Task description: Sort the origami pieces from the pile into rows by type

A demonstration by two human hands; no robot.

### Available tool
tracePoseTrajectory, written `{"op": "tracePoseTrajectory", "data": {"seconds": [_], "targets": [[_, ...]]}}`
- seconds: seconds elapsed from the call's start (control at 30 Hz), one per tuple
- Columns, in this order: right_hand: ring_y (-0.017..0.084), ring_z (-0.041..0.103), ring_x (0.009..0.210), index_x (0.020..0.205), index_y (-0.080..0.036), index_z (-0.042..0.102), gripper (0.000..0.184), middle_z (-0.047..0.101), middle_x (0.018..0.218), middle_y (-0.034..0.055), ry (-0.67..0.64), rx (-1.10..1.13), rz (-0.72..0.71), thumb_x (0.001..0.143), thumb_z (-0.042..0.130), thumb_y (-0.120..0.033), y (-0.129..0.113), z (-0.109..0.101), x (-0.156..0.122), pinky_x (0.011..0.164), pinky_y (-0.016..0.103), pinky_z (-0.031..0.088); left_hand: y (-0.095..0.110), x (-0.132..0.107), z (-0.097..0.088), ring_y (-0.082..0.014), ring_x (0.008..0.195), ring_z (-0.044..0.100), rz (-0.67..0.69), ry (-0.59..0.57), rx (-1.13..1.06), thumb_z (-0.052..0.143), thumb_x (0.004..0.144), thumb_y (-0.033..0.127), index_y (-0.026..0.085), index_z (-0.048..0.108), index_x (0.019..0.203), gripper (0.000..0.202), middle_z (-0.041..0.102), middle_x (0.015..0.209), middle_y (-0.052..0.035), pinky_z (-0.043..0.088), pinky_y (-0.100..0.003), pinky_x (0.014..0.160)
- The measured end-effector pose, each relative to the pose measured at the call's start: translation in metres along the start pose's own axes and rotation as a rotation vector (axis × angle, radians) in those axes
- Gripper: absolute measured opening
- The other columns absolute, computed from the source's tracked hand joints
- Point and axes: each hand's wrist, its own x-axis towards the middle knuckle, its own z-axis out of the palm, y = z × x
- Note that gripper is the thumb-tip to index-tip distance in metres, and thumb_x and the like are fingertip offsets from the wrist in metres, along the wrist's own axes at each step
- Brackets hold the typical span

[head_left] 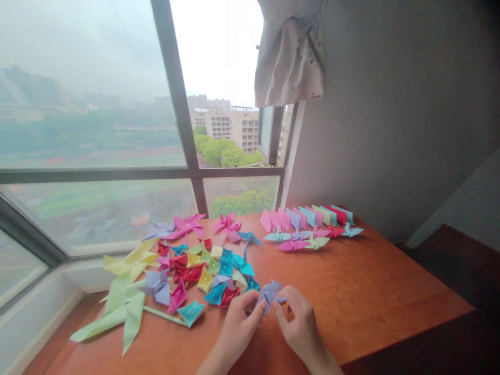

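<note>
A lavender origami crane point(269, 292) is held just above the wooden table point(375, 291), its folded points spread out. My left hand point(242, 319) pinches its left side between thumb and fingers. On the opposite side, my right hand point(297, 319) grips a point of the paper with thumb and index finger. Just left of my hands lies a cluster of small folded paper boats point(191, 313) in teal, red, yellow and green. Beyond the hands, several finished paper cranes point(294, 245) stand in pink, blue, green and red.
A row of folded paper pieces point(295, 219) stands at the table's back right. Large paper pinwheels point(127, 302) lie on the left, and pink ones point(185, 226) at the back. Windows point(191, 174) rise behind the table, with a tied curtain point(291, 62) above.
</note>
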Motion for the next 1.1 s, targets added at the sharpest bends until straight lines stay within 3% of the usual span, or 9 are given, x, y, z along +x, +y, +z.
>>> {"op": "tracePoseTrajectory", "data": {"seconds": [0.1, 0.17, 0.37, 0.47, 0.53, 0.8, 1.1], "targets": [[0.019, 0.054, 0.065, 0.076, -0.025, 0.061, 0.011, 0.060, 0.073, 0.0027, 0.036, -0.060, 0.019, 0.087, 0.061, -0.028, 0.008, -0.006, 0.001, 0.061, 0.029, 0.039, -0.001, -0.001, 0.001, -0.0125, 0.058, 0.051, -0.003, -0.021, 0.045, 0.054, 0.091, 0.050, 0.015, 0.059, 0.073, 0.040, 0.055, 0.065, 0.0002, 0.037, -0.022, 0.055], [0.018, 0.052, 0.062, 0.077, -0.025, 0.062, 0.012, 0.060, 0.071, 0.0022, 0.088, -0.130, 0.033, 0.087, 0.060, -0.030, 0.021, -0.022, 0.005, 0.061, 0.029, 0.038, -0.001, -0.002, 0.001, -0.0139, 0.060, 0.053, -0.007, -0.048, 0.096, 0.050, 0.093, 0.050, 0.015, 0.060, 0.073, 0.042, 0.057, 0.066, -0.0015, 0.038, -0.023, 0.056], [0.019, 0.056, 0.068, 0.081, -0.023, 0.061, 0.020, 0.064, 0.080, 0.0048, 0.253, -0.574, 0.147, 0.090, 0.052, -0.039, 0.091, -0.111, 0.034, 0.064, 0.029, 0.036, -0.002, -0.006, 0.005, -0.0162, 0.067, 0.053, 0.083, -0.066, 0.411, 0.049, 0.094, 0.038, 0.017, 0.060, 0.070, 0.034, 0.061, 0.068, -0.0023, 0.037, -0.025, 0.062], [0.018, 0.054, 0.067, 0.079, -0.022, 0.061, 0.019, 0.066, 0.085, 0.0058, 0.253, -0.830, 0.275, 0.088, 0.052, -0.037, 0.126, -0.148, 0.052, 0.056, 0.028, 0.029, -0.004, -0.005, 0.007, -0.0158, 0.065, 0.052, 0.119, -0.073, 0.507, 0.052, 0.091, 0.031, 0.018, 0.062, 0.072, 0.025, 0.061, 0.068, -0.0017, 0.035, -0.025, 0.061], [0.017, 0.052, 0.065, 0.076, -0.021, 0.061, 0.019, 0.065, 0.083, 0.0057, 0.210, -0.929, 0.329, 0.088, 0.052, -0.033, 0.143, -0.162, 0.064, 0.054, 0.027, 0.025, -0.005, -0.005, 0.007, -0.0156, 0.065, 0.052, 0.125, -0.088, 0.536, 0.052, 0.091, 0.028, 0.018, 0.062, 0.073, 0.023, 0.061, 0.068, -0.0015, 0.035, -0.025, 0.060], [0.014, 0.049, 0.063, 0.078, -0.018, 0.063, 0.018, 0.064, 0.081, 0.0059, 0.176, -0.955, 0.349, 0.088, 0.053, -0.029, 0.174, -0.161, 0.094, 0.055, 0.027, 0.022, -0.006, -0.004, 0.008, -0.0160, 0.066, 0.054, 0.121, -0.103, 0.570, 0.050, 0.093, 0.026, 0.018, 0.061, 0.074, 0.023, 0.062, 0.070, -0.0021, 0.035, -0.025, 0.061], [0.015, 0.053, 0.070, 0.077, -0.018, 0.060, 0.015, 0.065, 0.082, 0.0058, 0.208, -0.888, 0.350, 0.087, 0.054, -0.027, 0.189, -0.155, 0.103, 0.058, 0.026, 0.027, -0.001, -0.005, 0.009, -0.0170, 0.067, 0.054, 0.110, -0.105, 0.585, 0.050, 0.091, 0.026, 0.019, 0.061, 0.074, 0.022, 0.063, 0.071, -0.0032, 0.035, -0.026, 0.061]]}}
